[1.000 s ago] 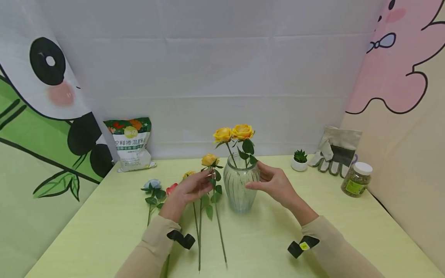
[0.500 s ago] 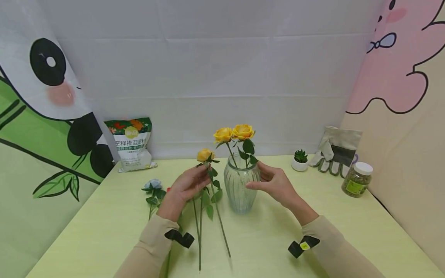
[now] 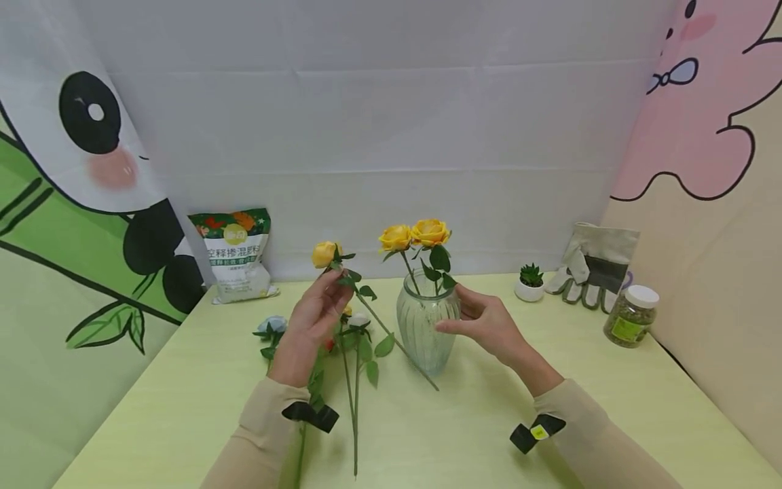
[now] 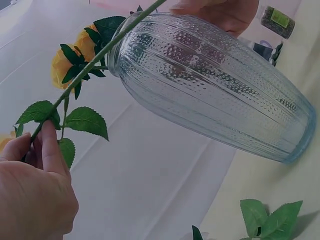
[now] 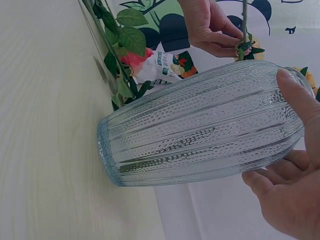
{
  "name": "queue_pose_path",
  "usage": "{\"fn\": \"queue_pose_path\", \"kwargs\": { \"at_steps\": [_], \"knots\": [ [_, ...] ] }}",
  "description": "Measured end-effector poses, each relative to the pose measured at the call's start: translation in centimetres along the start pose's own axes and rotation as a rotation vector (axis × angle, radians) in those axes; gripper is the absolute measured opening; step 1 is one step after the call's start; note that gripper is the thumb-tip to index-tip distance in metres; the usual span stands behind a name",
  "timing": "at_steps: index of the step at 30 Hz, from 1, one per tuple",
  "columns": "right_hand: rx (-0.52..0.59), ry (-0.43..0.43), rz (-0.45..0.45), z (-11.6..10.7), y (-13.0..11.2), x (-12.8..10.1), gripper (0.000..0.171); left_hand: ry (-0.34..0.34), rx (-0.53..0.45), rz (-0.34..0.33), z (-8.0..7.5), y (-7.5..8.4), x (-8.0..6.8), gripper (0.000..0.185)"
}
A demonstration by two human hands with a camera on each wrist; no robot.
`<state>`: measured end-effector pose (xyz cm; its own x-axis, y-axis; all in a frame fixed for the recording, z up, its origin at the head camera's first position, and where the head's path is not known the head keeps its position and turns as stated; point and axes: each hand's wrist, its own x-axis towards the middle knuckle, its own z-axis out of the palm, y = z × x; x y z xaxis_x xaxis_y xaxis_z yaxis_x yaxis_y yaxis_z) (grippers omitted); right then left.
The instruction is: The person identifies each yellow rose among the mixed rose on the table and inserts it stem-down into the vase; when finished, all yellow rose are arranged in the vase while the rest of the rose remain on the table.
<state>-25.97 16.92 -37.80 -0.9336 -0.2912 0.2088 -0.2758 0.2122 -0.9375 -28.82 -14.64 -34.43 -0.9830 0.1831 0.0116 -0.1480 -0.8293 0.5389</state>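
Note:
Between the fingertips of my left hand (image 3: 311, 326), a yellow rose (image 3: 326, 255) is pinched high on its stem, just below the bloom. Its stem slants down to the right, and the lower end passes in front of the glass vase (image 3: 427, 336). My right hand (image 3: 491, 324) holds this ribbed, clear vase near its neck, thumb in front and fingers round the far side, as the right wrist view confirms. The vase stands upright on the table, with two yellow roses (image 3: 413, 236) in it.
Loose flowers lie left of the vase: a white rose (image 3: 357, 319), a blue rose (image 3: 273, 324) and others partly hidden by my left arm. Behind stands a fertilizer bag (image 3: 235, 261). To the right are a potted succulent (image 3: 529, 284), work gloves (image 3: 589, 268) and a lidded jar (image 3: 631, 318).
My left hand has lifted the yellow rose up and to the left. Its stem has tilted, the lower end swinging right and upward to the vase. My right hand keeps its hold.

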Motion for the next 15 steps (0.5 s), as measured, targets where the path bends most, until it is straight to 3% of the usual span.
{"fn": "queue_pose_path", "kwargs": {
  "at_steps": [7,15],
  "knots": [
    [-0.012,0.0,-0.006,0.0,0.0,0.0,0.095,-0.071,-0.221,0.108,0.4,1.1,-0.6,0.023],
    [-0.003,-0.002,-0.011,0.1,0.1,0.1,0.096,-0.138,-0.308,0.199,0.7,2.2,-1.1,0.022]
  ]
}}
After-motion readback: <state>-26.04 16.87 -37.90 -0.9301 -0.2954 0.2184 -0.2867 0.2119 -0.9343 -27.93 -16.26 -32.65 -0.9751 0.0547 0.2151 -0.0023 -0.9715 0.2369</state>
